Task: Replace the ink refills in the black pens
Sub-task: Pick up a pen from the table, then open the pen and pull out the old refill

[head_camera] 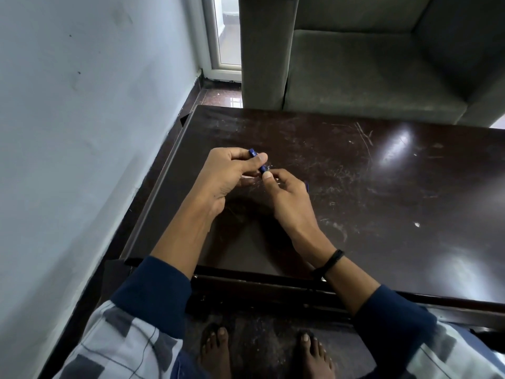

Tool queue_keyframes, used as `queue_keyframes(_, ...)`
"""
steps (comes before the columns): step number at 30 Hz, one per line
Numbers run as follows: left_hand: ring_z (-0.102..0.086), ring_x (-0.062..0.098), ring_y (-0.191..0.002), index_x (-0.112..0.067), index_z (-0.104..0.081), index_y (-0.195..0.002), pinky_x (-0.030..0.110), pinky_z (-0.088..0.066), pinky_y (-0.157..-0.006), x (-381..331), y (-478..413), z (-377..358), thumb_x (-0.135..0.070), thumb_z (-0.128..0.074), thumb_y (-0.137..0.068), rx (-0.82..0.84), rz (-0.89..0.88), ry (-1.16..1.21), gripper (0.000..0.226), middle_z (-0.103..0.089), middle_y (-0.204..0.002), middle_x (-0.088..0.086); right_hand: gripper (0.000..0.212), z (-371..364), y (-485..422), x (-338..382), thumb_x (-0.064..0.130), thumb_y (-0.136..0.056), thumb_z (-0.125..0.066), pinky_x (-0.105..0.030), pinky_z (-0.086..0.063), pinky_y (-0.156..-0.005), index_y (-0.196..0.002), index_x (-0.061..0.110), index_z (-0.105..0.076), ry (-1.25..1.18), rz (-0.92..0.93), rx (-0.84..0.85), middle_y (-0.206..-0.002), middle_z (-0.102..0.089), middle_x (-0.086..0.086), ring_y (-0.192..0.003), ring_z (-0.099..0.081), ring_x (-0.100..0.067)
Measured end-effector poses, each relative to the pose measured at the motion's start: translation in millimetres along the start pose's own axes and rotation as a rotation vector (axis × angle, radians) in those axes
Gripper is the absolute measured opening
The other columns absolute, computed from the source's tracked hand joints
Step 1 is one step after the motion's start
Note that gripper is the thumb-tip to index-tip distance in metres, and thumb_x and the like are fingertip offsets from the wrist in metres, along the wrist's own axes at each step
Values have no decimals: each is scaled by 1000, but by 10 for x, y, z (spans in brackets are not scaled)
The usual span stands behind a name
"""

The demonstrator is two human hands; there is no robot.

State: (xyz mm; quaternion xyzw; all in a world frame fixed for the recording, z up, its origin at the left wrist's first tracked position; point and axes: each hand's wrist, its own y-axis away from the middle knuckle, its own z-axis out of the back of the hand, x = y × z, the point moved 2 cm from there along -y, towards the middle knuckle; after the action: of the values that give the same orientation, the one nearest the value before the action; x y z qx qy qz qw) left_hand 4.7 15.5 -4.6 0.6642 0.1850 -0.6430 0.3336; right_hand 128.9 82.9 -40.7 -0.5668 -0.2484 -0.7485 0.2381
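A dark blue pen (253, 154) is held above the dark wooden table (382, 187), near its left side. My left hand (226, 176) is closed around its upper part, thumb on the barrel. My right hand (284, 195) pinches the pen's lower end (263, 169) between thumb and fingers. Most of the barrel is hidden by my fingers. A thin blue piece (307, 186) sticks out just behind my right hand; what it is I cannot tell. Something pale and thin (250, 176) shows under my left fingers.
The table top is scratched and glossy, with its front edge (273, 272) close to my knees. A grey sofa (369, 64) stands right behind the table. A pale wall (82, 132) runs along the left. My bare feet (262, 354) rest on the floor below.
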Motion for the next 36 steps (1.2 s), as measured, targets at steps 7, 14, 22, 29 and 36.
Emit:
queue_keyframes(7,-71,13,-67,-15,-73,-88,19,-58,-61,-89,-90,331,-25,-76,-90,-249,-58,38,11,-74,-77,3,23,3,27,-8,31,-107,-50,-22,-40,-46,-107,17,-67,2,-145,162,-56,-54,7,-48,-50,-9)
queue_keyframes(14,-71,19,-68,-24,-74,-94,33,-59,-71,101,-175,239,-34,-88,-75,30,-12,-672,26,-73,-78,0,12,47,-1,93,14,-101,-59,-27,-60,-62,-97,7,-69,-548,-326,26,-86,-66,-7,-62,-65,-17)
queue_keyframes(22,-60,22,-95,-38,-65,-100,35,-51,-85,238,-99,-66,-41,-87,-72,224,24,-1160,36,-61,-97,-5,17,146,-20,106,18,-101,-59,-26,-56,-68,-93,13,-73,-516,-277,-14,-78,-66,2,-72,-66,-14)
queue_keyframes(29,-67,19,-91,-39,-67,-90,36,-55,-85,200,-153,49,-42,-75,-86,175,-68,-995,9,-69,-91,-5,10,187,-48,94,18,-100,-62,-22,-50,-60,-100,10,-68,-513,-254,-58,-69,-59,4,-63,-60,-9)
queue_keyframes(36,-76,20,-84,-10,-75,-107,27,-61,-71,-88,38,120,-56,-64,-85,187,48,-8,52,-79,-95,12,8,234,-55,83,15,-99,-64,-22,-57,-68,-105,11,-67,-897,-294,-71,-92,-76,-6,-79,-73,-14)
